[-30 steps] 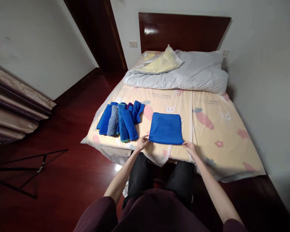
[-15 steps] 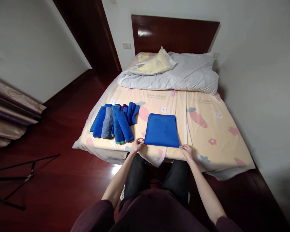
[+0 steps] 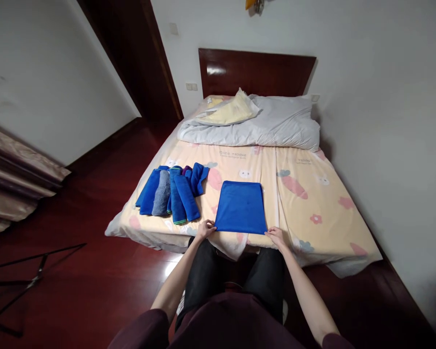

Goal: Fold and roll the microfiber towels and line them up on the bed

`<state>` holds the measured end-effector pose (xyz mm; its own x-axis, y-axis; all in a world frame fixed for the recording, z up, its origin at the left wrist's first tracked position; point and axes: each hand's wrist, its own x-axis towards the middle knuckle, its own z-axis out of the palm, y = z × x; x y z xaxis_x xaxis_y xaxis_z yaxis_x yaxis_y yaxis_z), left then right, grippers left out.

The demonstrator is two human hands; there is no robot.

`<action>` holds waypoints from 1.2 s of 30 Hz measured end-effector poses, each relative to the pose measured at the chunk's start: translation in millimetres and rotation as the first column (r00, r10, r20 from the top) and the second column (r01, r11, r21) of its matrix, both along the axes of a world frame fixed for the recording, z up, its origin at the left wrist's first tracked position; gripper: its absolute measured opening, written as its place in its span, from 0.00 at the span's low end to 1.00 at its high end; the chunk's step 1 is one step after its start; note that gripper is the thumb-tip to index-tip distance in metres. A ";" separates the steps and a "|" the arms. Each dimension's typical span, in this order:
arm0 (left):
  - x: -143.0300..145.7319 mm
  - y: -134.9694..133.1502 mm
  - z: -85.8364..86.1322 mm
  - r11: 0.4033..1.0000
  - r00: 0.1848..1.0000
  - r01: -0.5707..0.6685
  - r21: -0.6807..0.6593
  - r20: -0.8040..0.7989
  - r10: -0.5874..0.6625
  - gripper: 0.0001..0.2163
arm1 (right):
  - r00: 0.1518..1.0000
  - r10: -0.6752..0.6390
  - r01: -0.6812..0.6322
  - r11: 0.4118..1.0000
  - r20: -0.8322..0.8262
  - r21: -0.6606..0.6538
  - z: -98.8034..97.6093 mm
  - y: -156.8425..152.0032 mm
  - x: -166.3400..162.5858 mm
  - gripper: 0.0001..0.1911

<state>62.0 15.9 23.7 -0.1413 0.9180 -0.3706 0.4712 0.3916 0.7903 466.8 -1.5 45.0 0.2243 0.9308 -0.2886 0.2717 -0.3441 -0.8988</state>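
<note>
A blue towel (image 3: pixel 240 208), folded into a near square, lies flat close to the bed's front edge. At its near left corner my left hand (image 3: pixel 205 229) pinches the edge between thumb and fingers. My right hand (image 3: pixel 275 235) is closed on the near right corner in the same way. Left of this towel lies a group of rolled or folded towels: several blue ones (image 3: pixel 187 196), some with green edging, a grey one (image 3: pixel 162 194) and a bit of purple cloth (image 3: pixel 186 169).
The bed has a yellow sheet (image 3: pixel 316 194) printed with carrots and flowers. A grey-white quilt (image 3: pixel 283 123) is bunched near the dark wooden headboard (image 3: pixel 256 72). On the floor at left stands a black metal frame (image 3: pixel 36 278), near a curtain (image 3: pixel 14 179).
The view has tilted up a little, so the bed sits lower in the picture. My left fingers have closed in on the towel's corner; the towel keeps nearly the same place on the bed.
</note>
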 end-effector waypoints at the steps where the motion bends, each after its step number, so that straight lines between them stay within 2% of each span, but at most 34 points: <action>1: -2.6 -7.7 -0.5 1.000 1.000 0.016 -0.012 0.021 -0.016 0.16 | 0.999 0.035 -0.035 0.999 -0.002 -0.016 0.2 -6.9 3.4 0.27; 4: -7.9 -30.0 -2.8 0.998 0.995 0.055 -0.028 0.082 -0.053 0.18 | 0.989 0.138 -0.140 0.989 -0.045 -0.038 -0.4 -26.7 12.1 0.27; 7: -7.3 -39.7 -2.9 0.998 0.993 0.040 -0.040 0.111 -0.035 0.20 | 0.984 0.144 -0.149 0.988 -0.103 -0.045 -0.4 -35.7 14.4 0.26; 10: -2.8 -32.5 1.3 0.997 0.992 0.014 -0.072 0.129 -0.005 0.22 | 0.987 0.082 -0.096 0.991 -0.139 -0.097 2.0 -28.9 12.0 0.27; 13: 1.4 -15.0 7.1 0.995 0.994 0.009 -0.095 0.109 0.001 0.21 | 0.993 0.044 -0.059 0.989 -0.109 -0.136 4.0 -10.9 9.1 0.27; 17: 5.8 14.2 11.6 0.993 0.998 -0.012 -0.115 0.057 0.019 0.17 | 0.998 0.030 -0.039 0.987 -0.062 -0.154 2.1 21.1 7.8 0.26; 20: 9.7 42.1 12.0 0.988 0.991 -0.066 -0.136 0.111 0.081 0.18 | 0.997 0.045 -0.055 0.984 -0.063 -0.167 0.0 50.9 8.0 0.25; 28: 15.7 144.3 5.4 0.970 0.947 -0.132 -0.205 0.264 0.185 0.25 | 0.997 0.007 -0.021 0.983 -0.076 -0.184 -0.4 151.1 2.5 0.27; 36: 20.6 228.4 -9.7 0.968 0.915 -0.236 -0.081 0.317 0.250 0.22 | 0.983 -0.131 0.111 0.982 -0.131 -0.150 -9.5 229.9 -12.9 0.28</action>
